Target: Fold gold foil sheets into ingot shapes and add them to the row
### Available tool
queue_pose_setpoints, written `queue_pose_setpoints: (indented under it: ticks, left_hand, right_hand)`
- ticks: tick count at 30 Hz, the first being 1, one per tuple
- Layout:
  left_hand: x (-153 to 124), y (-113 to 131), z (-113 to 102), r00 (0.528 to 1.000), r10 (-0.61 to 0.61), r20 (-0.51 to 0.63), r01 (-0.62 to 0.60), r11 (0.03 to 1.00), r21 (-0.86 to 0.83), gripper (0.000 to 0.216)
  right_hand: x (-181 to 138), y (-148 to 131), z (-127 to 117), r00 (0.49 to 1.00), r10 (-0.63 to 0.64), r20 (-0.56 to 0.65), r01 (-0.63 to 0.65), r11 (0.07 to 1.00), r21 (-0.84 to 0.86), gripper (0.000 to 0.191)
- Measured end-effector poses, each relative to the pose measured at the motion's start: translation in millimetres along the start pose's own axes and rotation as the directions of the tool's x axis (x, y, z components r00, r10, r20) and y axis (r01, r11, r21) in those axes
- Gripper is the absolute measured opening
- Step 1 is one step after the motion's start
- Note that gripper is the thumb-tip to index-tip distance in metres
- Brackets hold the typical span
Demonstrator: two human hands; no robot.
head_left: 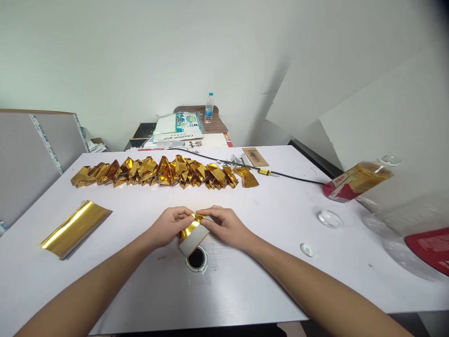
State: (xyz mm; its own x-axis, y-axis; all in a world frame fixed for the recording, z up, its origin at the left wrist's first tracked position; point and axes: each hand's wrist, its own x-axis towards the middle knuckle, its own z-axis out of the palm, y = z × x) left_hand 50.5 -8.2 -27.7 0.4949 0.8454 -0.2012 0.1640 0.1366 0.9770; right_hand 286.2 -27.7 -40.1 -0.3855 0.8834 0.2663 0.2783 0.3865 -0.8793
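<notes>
My left hand (172, 225) and my right hand (224, 225) meet over the table, both closed on one sheet of gold foil paper (194, 238). Its upper part shows shiny gold and its lower part a grey-white side, so it looks partly folded over. Thumbs and fingertips pinch its top edge, hiding part of it. Just below the paper is a round dark opening with a white rim (197, 260), which the paper's lower corner overlaps. Beyond my hands runs a long row of folded gold paper pieces (157, 172). A stack of flat gold sheets (77, 228) lies to the left.
At the right stand a drink bottle (361, 180) and a large clear plastic container (414, 238). A white cap (307, 250) and a clear lid (329, 218) lie nearby. A black cable (294, 177) crosses the table (147, 299). Behind are a water bottle (209, 110) and printed bags.
</notes>
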Motion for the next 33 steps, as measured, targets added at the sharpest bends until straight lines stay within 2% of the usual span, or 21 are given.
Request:
queue_pose_setpoints:
  ticks: [6, 13, 18, 24, 28, 33]
  left_hand:
    - [-1, 2, 3, 0.998, 0.019, -0.061, -0.018, 0.999, 0.031, 0.045]
    - [-1, 13, 13, 0.977, 0.055, -0.208, -0.047, 0.998, 0.044, 0.036]
    - [-4, 13, 15, 0.983, 0.076, -0.169, -0.068, 0.996, 0.050, 0.031]
    - [-4, 11, 15, 0.980, 0.142, -0.143, -0.139, 0.990, 0.028, 0.023]
    - [-2, 11, 15, 0.980, 0.157, -0.120, -0.163, 0.986, -0.038, 0.025]
    - [-1, 10, 11, 0.989, 0.120, -0.090, -0.125, 0.990, -0.060, 0.032]
  right_hand:
    - [0, 0, 0, 0.999, 0.036, 0.013, -0.036, 0.999, 0.025, 0.034]
    - [1, 2, 2, 1.000, 0.010, 0.008, -0.010, 1.000, 0.002, 0.030]
    - [1, 2, 5, 0.997, -0.080, -0.024, 0.078, 0.995, -0.054, 0.024]
    - [-1, -5, 5, 0.983, -0.172, -0.070, 0.164, 0.980, -0.111, 0.029]
    - [-2, -9, 2, 0.969, -0.239, -0.066, 0.232, 0.967, -0.106, 0.024]
    - [-1, -8, -1, 0.949, -0.314, -0.036, 0.308, 0.945, -0.108, 0.024]
